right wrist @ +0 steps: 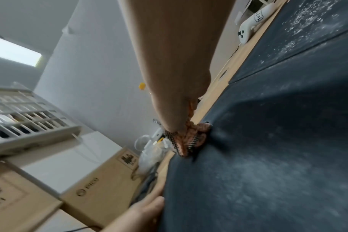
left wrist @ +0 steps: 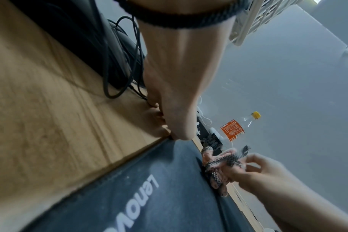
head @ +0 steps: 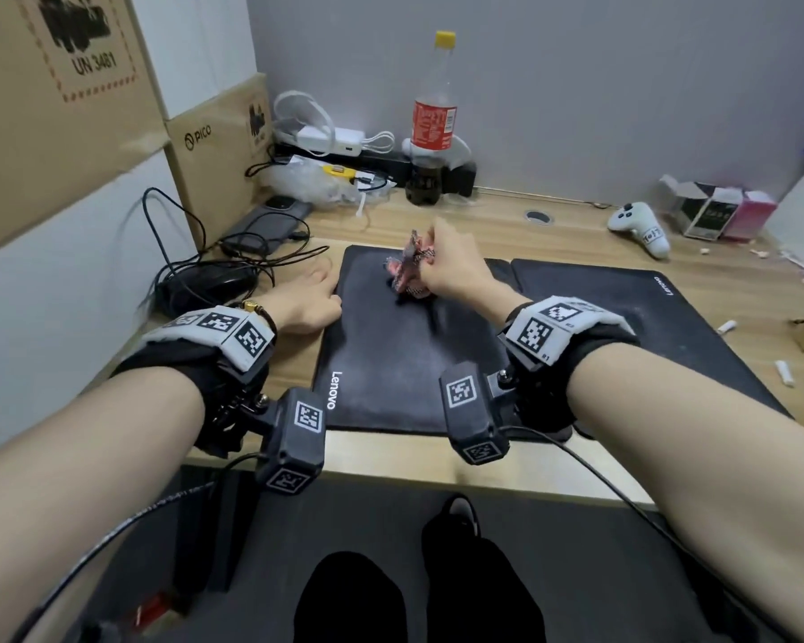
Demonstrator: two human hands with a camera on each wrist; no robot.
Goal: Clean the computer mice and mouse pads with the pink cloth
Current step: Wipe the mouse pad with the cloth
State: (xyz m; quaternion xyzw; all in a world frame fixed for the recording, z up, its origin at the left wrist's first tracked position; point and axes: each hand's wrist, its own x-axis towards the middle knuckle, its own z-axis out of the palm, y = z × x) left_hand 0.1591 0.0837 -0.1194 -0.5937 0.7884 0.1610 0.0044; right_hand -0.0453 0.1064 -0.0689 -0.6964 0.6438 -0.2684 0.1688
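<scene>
Right hand [head: 453, 266] bunches the pink checked cloth [head: 407, 266] mid-frame on the black Lenovo mouse pad [head: 391, 364]. Left hand [head: 305, 301], fingers relaxed, pins the pad's left edge to the table [head: 572, 225]. Best keep it pinned & wipe w/ long, even strokes.

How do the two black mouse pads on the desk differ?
The left black Lenovo mouse pad has the pink cloth pressed on it; the right black Lenovo mouse pad lies untouched. White dust looks denser on the right pad. The logos face opposite ways. Both are black and rectangular.
</scene>
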